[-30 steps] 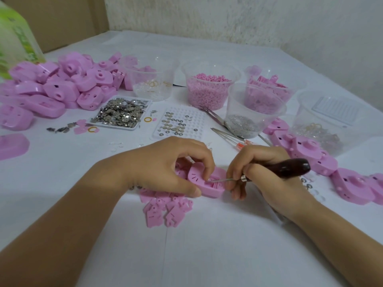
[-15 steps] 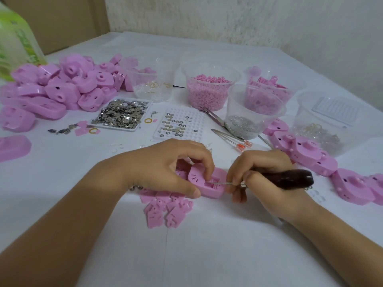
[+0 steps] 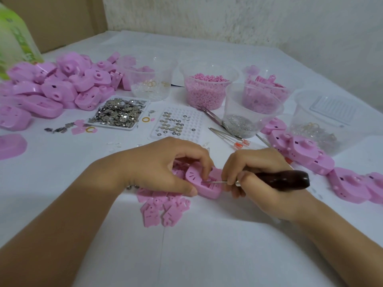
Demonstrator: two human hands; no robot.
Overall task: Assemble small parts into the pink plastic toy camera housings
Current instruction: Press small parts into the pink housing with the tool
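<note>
Pink plastic, thin-walled and rigid: the housing (image 3: 208, 184) lies at mid-frame on the white table (image 3: 207, 249), open side up. I judge it light, stiff and a little slick, apt to skate unless pinned. I would hold it by the outer rim, clear of the recess. The left hand (image 3: 165, 168) grips it so, thumb on the near edge and fingers curled over the far one. The right hand (image 3: 259, 183) is clenched round the dark handle of an awl (image 3: 284, 179), whose thin tip reaches into the recess.

Containers, upper frame:
- cup of beads (image 3: 186, 73);
- cup of pink mouldings (image 3: 267, 88), behind;
- cup with silvery bits (image 3: 248, 100) at its bottom;
- cup with clear pieces and yellow rings (image 3: 149, 71);
- flat tray of metal plates (image 3: 112, 126);
- dimpled tray (image 3: 194, 123), part filled with discs;
- tub (image 3: 306, 108) at right, holding a white tray and clear parts.
</note>
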